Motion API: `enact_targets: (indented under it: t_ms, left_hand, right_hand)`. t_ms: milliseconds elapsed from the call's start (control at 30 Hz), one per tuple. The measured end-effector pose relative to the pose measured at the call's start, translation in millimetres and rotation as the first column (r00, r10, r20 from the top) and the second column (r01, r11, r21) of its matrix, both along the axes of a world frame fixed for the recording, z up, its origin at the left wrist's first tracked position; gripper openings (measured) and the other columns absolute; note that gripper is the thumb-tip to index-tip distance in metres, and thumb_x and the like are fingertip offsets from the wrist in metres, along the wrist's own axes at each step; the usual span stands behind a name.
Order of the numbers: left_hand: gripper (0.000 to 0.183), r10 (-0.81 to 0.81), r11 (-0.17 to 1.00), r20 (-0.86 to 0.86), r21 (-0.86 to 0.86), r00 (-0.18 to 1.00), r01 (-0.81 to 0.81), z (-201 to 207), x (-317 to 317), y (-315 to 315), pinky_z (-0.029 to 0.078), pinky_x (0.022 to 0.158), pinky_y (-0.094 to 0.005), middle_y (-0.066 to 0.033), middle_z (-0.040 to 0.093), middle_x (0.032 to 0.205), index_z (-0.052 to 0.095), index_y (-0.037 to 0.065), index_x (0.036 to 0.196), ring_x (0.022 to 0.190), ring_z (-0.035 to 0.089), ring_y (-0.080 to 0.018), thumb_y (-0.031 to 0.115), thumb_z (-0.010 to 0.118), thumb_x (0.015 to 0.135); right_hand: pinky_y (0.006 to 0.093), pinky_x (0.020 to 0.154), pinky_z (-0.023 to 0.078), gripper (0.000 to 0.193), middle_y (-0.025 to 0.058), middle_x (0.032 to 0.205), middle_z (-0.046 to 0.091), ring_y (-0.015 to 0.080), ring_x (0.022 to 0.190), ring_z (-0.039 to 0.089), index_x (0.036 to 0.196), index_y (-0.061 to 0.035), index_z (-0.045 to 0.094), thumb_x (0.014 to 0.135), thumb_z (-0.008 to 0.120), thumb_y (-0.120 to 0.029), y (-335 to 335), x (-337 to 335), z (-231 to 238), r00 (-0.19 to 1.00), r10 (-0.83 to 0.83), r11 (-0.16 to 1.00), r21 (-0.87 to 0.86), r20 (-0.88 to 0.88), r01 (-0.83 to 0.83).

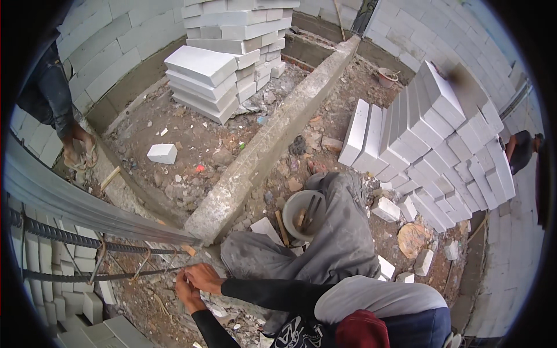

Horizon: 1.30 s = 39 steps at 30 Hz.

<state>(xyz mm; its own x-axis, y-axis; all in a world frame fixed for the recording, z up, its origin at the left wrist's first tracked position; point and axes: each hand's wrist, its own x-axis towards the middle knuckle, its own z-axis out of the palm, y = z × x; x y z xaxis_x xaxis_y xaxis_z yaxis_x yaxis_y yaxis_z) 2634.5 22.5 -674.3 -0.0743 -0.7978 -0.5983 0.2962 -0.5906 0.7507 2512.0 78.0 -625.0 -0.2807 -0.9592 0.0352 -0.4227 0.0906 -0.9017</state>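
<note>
My right hand (204, 278) reaches across in a black sleeve and meets my left hand (189, 291) at the lower left. Both hands are closed, with fingers bent and almost touching. They are at the end of a rebar cage (98, 255), beside its lower ribbed bar. Whatever the fingers pinch is too small or hidden to make out. Stirrups of thin bent steel cross the cage's bars. Against my grey-trousered legs stands a grey bucket (295, 206) with tools in it, their kind unclear. A wooden stick (281, 228) leans beside it.
A concrete beam (272, 139) runs diagonally across rubble-strewn ground. White blocks are stacked at the back (200, 75) and right (429, 139). A long grey metal strip (104, 203) lies above the cage. One person's sandalled feet (81, 148) are at left; another person (522, 151) is far right.
</note>
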Motion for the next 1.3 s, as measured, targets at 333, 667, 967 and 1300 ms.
enact_targets:
  t_ms: [333,667,967,1300]
  left_hand:
    - [0.03,-0.048,0.992,-0.528,0.074,0.848,0.102,-31.8,9.5,3.7,0.047,0.101,-0.0455,-0.0099,0.065,0.118,0.061,0.006,0.112,0.11,0.062,-0.0257,0.032,0.057,0.098]
    - [0.033,-0.069,0.997,-0.275,0.016,0.959,0.077,-6.6,3.8,9.0,0.051,0.09,-0.0343,-0.0062,0.065,0.107,0.06,0.006,0.113,0.101,0.063,-0.0217,0.034,0.056,0.097]
    - [0.023,-0.023,0.995,-0.392,0.082,0.92,0.06,-17.3,-11.3,16.4,0.053,0.087,-0.0366,-0.0056,0.066,0.107,0.059,0.006,0.108,0.099,0.065,-0.0202,0.026,0.054,0.099]
    - [0.025,-0.129,0.985,-0.323,0.067,0.938,0.158,-12.2,12.2,1.9,0.054,0.083,-0.0376,-0.0033,0.067,0.103,0.061,0.009,0.108,0.098,0.064,-0.0202,0.031,0.06,0.097]
  right_hand:
    - [0.0545,0.077,0.049,0.037,0.0253,0.091,0.067,0.0449,0.086,0.064,0.094,0.0009,0.063,0.098,0.044,-0.031,-14.3,7.0,-32.6,0.991,-0.009,0.992,0.129,0.135,-0.009]
    - [0.0517,0.073,0.049,0.021,0.0186,0.088,0.069,0.0436,0.085,0.065,0.109,-0.0137,0.048,0.093,0.055,-0.026,1.3,4.8,0.9,0.978,-0.004,0.994,0.11,0.21,-0.02]
    - [0.0506,0.075,0.049,0.028,0.0182,0.088,0.068,0.0403,0.086,0.065,0.099,-0.0057,0.066,0.095,0.051,-0.029,2.3,-13.2,-14.9,0.993,0.013,0.985,0.167,0.121,-0.033]
    - [0.0529,0.072,0.047,0.025,0.0194,0.085,0.066,0.0433,0.083,0.063,0.102,-0.0029,0.058,0.096,0.05,-0.026,1.5,6.2,-10.3,0.992,-0.04,0.992,0.122,0.116,0.026]
